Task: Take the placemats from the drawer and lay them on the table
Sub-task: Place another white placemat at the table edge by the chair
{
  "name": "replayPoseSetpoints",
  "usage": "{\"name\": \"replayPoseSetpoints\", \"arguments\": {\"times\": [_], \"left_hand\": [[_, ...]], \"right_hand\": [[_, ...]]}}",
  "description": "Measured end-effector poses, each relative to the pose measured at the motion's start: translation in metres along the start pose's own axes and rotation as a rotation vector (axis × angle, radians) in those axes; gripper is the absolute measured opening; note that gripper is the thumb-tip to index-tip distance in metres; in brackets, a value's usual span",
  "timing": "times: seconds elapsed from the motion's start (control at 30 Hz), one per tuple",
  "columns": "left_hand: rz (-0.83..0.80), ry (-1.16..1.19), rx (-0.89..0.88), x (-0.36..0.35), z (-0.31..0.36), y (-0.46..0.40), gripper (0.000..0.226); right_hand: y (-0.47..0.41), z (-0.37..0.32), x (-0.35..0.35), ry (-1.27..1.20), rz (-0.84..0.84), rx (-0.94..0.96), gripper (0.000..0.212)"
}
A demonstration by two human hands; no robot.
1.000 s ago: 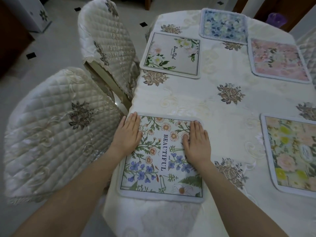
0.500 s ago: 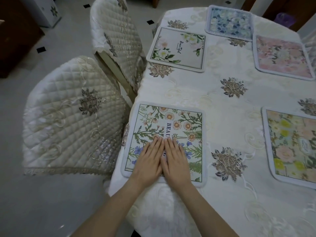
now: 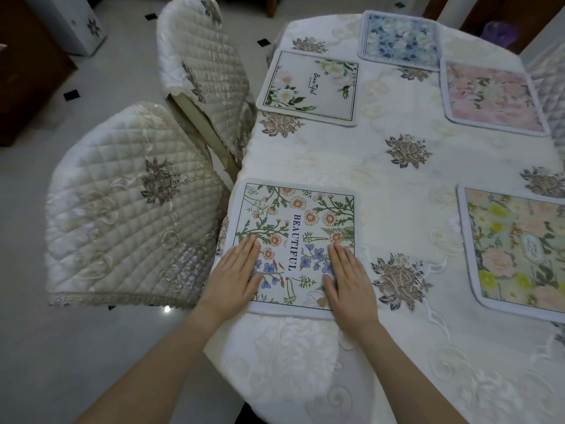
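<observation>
A floral placemat printed "BEAUTIFUL" (image 3: 298, 221) lies flat at the near left edge of the table (image 3: 382, 185). My left hand (image 3: 235, 272) presses flat on its lower left part, fingers straight. My right hand (image 3: 348, 278) presses flat on its lower right part. Other placemats lie on the table: a white one with green leaves (image 3: 310, 87) at the far left, a blue one (image 3: 400, 39) at the far end, a pink one (image 3: 492, 96) at the far right, and a yellow-green one (image 3: 519, 249) at the near right. No drawer is in view.
Two chairs with quilted cream covers stand left of the table, one near (image 3: 128, 203) and one farther back (image 3: 204, 68). A white embroidered cloth covers the table. A dark wooden cabinet (image 3: 27, 78) stands at the far left on a tiled floor.
My hands, side by side at the mat's middle half a second ago, have slid apart to its lower left and lower right parts. The mat stays flat in place.
</observation>
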State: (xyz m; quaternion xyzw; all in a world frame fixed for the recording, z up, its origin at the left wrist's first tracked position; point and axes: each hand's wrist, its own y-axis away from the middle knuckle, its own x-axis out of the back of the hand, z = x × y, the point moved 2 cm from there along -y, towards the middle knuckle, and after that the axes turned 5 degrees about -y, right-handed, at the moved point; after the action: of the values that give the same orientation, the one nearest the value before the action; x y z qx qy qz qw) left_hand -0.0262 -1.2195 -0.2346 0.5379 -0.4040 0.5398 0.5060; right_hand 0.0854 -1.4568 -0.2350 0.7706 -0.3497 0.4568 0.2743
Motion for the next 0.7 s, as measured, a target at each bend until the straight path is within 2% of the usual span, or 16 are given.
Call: {"name": "replayPoseSetpoints", "arguments": {"times": [0.17, 0.23, 0.3, 0.37, 0.57, 0.7], "left_hand": [[-0.006, -0.029, -0.019, 0.028, 0.006, -0.018, 0.059], [-0.027, -0.001, 0.014, 0.048, 0.01, -0.027, 0.056], [-0.055, 0.027, 0.051, 0.067, 0.016, -0.033, 0.042], [-0.043, 0.044, 0.062, 0.089, 0.027, -0.036, 0.029], [0.223, 0.165, 0.09, 0.166, 0.061, -0.019, 0.031], [0.452, 0.178, 0.034, 0.207, 0.089, 0.02, 0.041]], "right_hand": [[-0.007, -0.005, 0.015, -0.036, -0.046, -0.021, 0.058], [-0.016, -0.008, 0.03, -0.11, -0.058, -0.039, 0.047], [-0.025, -0.013, 0.051, -0.212, -0.052, -0.065, 0.032], [-0.027, -0.021, 0.076, -0.29, -0.02, -0.103, 0.032], [0.006, -0.044, 0.155, -0.308, 0.181, -0.061, 0.033], [0.05, -0.049, 0.196, -0.267, 0.322, 0.003, 0.033]]}}
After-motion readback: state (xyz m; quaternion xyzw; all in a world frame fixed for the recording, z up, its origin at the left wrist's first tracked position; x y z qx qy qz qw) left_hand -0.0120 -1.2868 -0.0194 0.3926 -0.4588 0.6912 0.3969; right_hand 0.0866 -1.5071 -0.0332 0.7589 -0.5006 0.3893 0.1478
